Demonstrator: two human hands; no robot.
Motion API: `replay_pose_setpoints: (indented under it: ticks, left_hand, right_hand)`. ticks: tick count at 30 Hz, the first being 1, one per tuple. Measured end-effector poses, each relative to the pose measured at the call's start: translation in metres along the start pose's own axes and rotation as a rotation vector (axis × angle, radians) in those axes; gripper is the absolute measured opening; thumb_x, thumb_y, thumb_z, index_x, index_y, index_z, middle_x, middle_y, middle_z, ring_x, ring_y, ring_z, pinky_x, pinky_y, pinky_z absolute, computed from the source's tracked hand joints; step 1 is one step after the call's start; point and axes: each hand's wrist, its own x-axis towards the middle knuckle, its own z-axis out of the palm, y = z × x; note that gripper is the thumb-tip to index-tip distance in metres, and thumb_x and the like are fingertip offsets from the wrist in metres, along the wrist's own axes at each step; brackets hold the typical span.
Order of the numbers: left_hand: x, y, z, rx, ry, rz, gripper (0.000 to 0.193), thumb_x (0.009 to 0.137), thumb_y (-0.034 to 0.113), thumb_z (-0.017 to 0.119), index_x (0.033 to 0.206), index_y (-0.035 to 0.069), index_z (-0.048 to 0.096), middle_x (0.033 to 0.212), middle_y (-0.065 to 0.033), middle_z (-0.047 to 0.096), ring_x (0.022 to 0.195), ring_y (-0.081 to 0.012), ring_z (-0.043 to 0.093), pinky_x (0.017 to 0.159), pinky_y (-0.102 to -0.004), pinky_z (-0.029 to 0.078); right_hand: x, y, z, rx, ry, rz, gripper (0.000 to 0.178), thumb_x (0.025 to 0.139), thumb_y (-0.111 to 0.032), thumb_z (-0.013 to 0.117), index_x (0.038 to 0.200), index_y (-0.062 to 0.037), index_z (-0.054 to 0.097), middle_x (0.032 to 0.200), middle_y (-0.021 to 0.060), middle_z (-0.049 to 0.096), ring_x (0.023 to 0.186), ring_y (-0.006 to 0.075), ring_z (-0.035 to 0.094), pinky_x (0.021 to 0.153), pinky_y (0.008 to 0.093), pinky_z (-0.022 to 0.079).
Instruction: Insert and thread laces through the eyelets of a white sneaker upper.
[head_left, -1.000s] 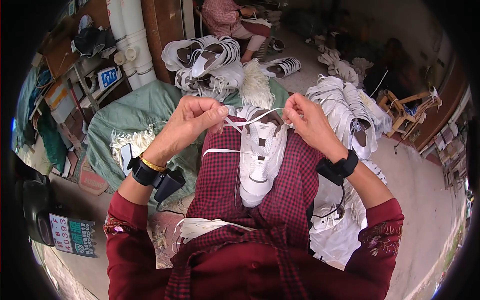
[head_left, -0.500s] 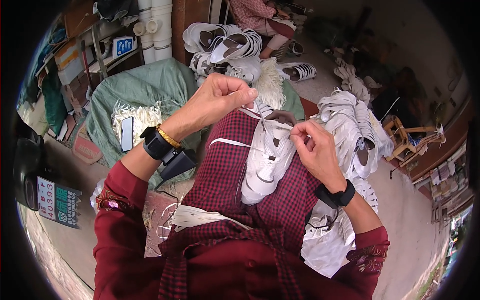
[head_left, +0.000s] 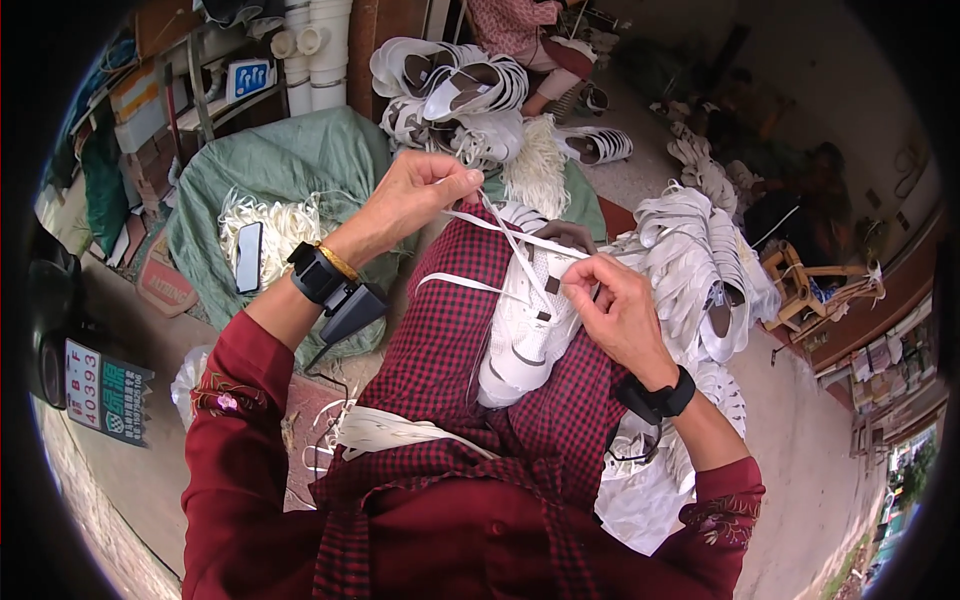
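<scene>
A white sneaker (head_left: 522, 345) lies in my lap between my thighs, its toe toward me. Beyond the shoe's left side, my left hand (head_left: 415, 197) is closed, pinching a flat white shoelace (head_left: 520, 260) between thumb and fingers. The lace slants from there down to the upper. My right hand (head_left: 625, 312) is closed at the right of the eyelets, its fingertips on another stretch of lace that crosses above the tongue. A loose lace end lies over my left thigh on the checked apron (head_left: 445, 335). My right fingers partly cover the shoe's side.
A bundle of white laces (head_left: 395, 432) rests on my lap. At the left, a green sack (head_left: 290, 150) bears more laces and a phone (head_left: 249, 257). Piled white shoes (head_left: 475, 90) stand ahead, others (head_left: 690, 240) at the right, near a wooden stool (head_left: 800, 280). Another person (head_left: 515, 30) sits beyond.
My left hand has drawn left, away from the shoe. My right hand has shifted slightly left and down, and a lace now stretches across above the tongue.
</scene>
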Motion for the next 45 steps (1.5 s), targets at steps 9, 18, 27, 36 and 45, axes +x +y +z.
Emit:
replay_pose_setpoints:
  ticks: [9,18,27,36,45]
  left_hand:
    - [-0.003,-0.002,0.0,-0.024,0.021,-0.007,0.035,0.099,0.035,0.066,0.08,0.006,0.073,0.073,0.0051,0.064,0.069,-0.0035,0.048,0.064,-0.0217,0.039]
    - [-0.009,-0.002,-0.004,-0.003,0.006,0.009,0.035,0.1,0.034,0.066,0.082,0.005,0.073,0.075,0.0038,0.066,0.069,-0.0039,0.049,0.064,-0.0223,0.04]
    - [-0.01,-0.001,-0.004,-0.012,-0.001,0.024,0.034,0.1,0.032,0.066,0.084,0.003,0.073,0.076,0.0037,0.067,0.07,-0.0037,0.05,0.063,-0.023,0.041]
    - [-0.013,0.01,-0.013,0.207,-0.055,0.107,0.035,0.099,0.031,0.068,0.084,-0.001,0.073,0.071,0.0035,0.064,0.067,-0.005,0.048,0.059,-0.0256,0.039]
    - [-0.054,-0.024,-0.102,0.536,-0.05,0.06,0.034,0.096,0.031,0.068,0.083,-0.001,0.071,0.074,-0.0079,0.066,0.074,-0.0182,0.057,0.076,-0.0339,0.045]
  right_hand:
    - [0.006,-0.008,0.004,0.006,-0.04,0.03,0.01,0.086,-0.004,0.068,0.095,-0.0004,0.066,0.083,0.0061,0.064,0.072,0.0149,0.063,0.056,0.028,0.044]
    - [0.015,-0.01,0.01,0.039,0.004,0.066,0.011,0.088,-0.006,0.067,0.096,0.0006,0.067,0.083,0.0082,0.066,0.072,0.0164,0.064,0.063,0.0294,0.047]
    - [0.03,-0.021,0.008,0.029,-0.047,0.009,0.009,0.087,-0.006,0.069,0.093,0.0003,0.068,0.083,0.0092,0.066,0.072,0.0176,0.063,0.066,0.0294,0.05]
    - [0.029,-0.017,0.044,-0.441,-0.233,-0.329,0.015,0.089,-0.014,0.066,0.094,-0.0001,0.064,0.09,0.0104,0.061,0.094,0.024,0.058,0.072,0.0327,0.052]
    - [0.008,-0.012,-0.115,1.328,0.265,0.171,0.022,0.109,-0.026,0.046,0.101,-0.0063,0.052,0.072,-0.0029,0.044,0.066,0.0078,0.037,0.047,0.0205,0.031]
